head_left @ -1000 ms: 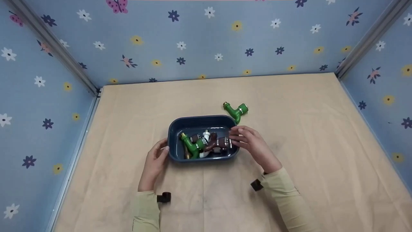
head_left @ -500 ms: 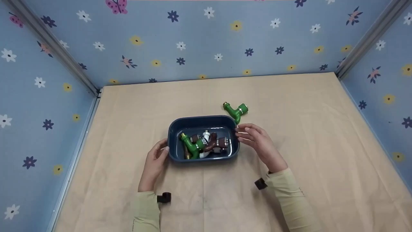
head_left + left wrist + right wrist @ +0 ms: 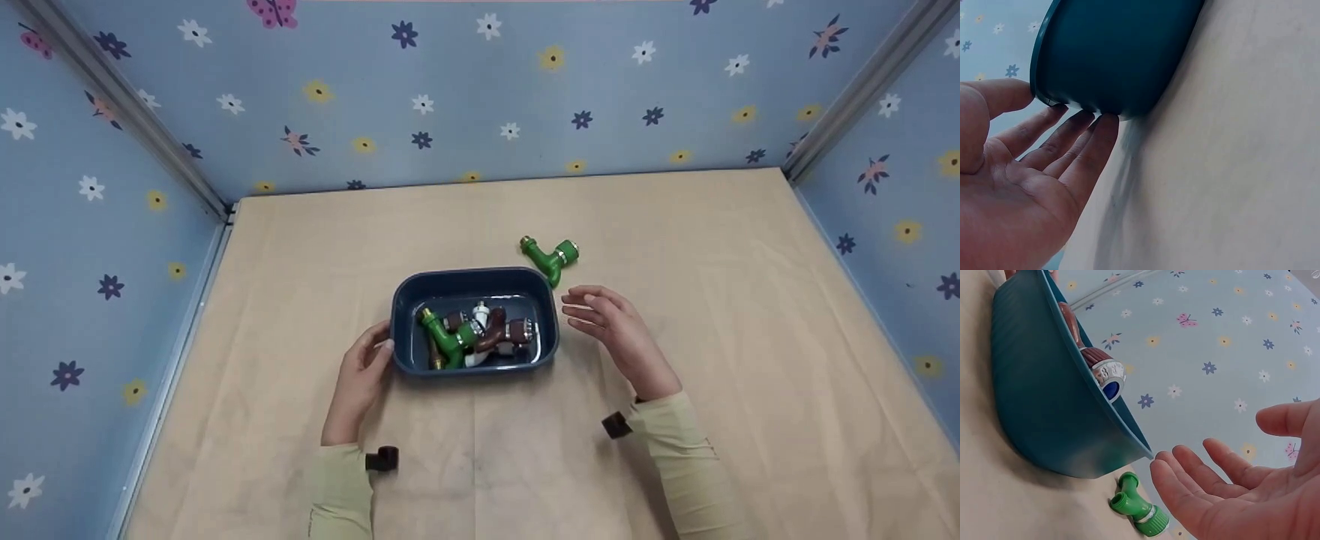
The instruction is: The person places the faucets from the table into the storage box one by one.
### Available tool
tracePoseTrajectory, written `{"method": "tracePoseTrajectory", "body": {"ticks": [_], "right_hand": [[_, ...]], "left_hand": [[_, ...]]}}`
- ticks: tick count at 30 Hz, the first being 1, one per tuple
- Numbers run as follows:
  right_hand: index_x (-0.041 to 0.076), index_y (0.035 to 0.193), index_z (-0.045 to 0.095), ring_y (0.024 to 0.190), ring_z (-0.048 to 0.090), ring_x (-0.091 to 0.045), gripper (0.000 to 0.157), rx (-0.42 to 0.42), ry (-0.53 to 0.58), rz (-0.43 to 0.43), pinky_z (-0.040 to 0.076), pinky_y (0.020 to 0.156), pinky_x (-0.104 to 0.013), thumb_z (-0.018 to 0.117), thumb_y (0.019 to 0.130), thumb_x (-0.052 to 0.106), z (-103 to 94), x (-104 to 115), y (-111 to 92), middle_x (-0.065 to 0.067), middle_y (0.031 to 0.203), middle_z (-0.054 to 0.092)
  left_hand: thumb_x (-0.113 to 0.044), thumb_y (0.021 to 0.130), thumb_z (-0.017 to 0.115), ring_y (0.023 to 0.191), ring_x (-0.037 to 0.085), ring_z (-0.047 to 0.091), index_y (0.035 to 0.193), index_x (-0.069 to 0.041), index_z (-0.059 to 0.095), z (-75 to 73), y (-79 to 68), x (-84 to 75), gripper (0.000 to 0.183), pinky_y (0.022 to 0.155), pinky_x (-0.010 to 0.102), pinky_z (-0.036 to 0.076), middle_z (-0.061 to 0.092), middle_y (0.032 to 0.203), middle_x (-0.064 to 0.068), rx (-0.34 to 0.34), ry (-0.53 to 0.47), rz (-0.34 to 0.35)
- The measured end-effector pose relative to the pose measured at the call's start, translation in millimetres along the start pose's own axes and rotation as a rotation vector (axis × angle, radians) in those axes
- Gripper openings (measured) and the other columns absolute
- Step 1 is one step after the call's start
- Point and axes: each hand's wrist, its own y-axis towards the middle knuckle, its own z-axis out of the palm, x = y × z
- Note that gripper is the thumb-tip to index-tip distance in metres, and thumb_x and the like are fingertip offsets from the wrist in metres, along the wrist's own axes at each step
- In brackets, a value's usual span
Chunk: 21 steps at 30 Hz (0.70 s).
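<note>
A dark blue plastic basin sits mid-table, holding several taps. Among them are a green tap, a brown tap and a white tap, partly overlapping. Outside, behind the basin's right end, lies another green tap. My left hand touches the basin's left end with its fingertips, fingers fairly straight, as the left wrist view shows. My right hand is just off the right end, its fingers relaxed and holding nothing. In the right wrist view the outer green tap lies beyond those fingertips.
A beige cloth covers the table. Blue flowered panels enclose it at the back and both sides, with metal posts at the corners. A small black device is strapped at each wrist.
My right hand has drawn back to the right, from the basin's right rim to a small gap away from it. The left hand, the basin and the taps have stayed put.
</note>
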Motion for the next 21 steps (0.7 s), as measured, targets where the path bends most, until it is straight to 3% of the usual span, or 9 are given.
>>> {"method": "tracePoseTrajectory", "body": {"ticks": [12, 21], "right_hand": [[-0.015, 0.129, 0.042, 0.122, 0.047, -0.043, 0.039, -0.022, -0.016, 0.01, 0.039, 0.101, -0.048, 0.041, 0.101, 0.013, -11.0, -1, 1, -0.026, 0.126, 0.054], [-0.015, 0.129, 0.042, 0.115, 0.056, -0.031, 0.039, -0.048, -0.03, 0.033, 0.039, 0.102, -0.048, 0.042, 0.101, 0.012, -18.2, -1, 3, -0.022, 0.124, 0.056]], "left_hand": [[-0.011, 0.1, 0.052, 0.121, 0.029, 0.05, 0.136, 0.001, 0.048, 0.5, 1.1, -2.3, 0.038, 0.096, 0.023, 0.043, 0.051, 0.132, 0.019, 0.003, -0.005, -0.011], [-0.011, 0.1, 0.052, 0.12, 0.025, 0.051, 0.135, 0.0, 0.049, -0.4, 0.4, 1.1, 0.037, 0.096, 0.023, 0.043, 0.052, 0.131, 0.016, 0.004, 0.008, -0.006]]}}
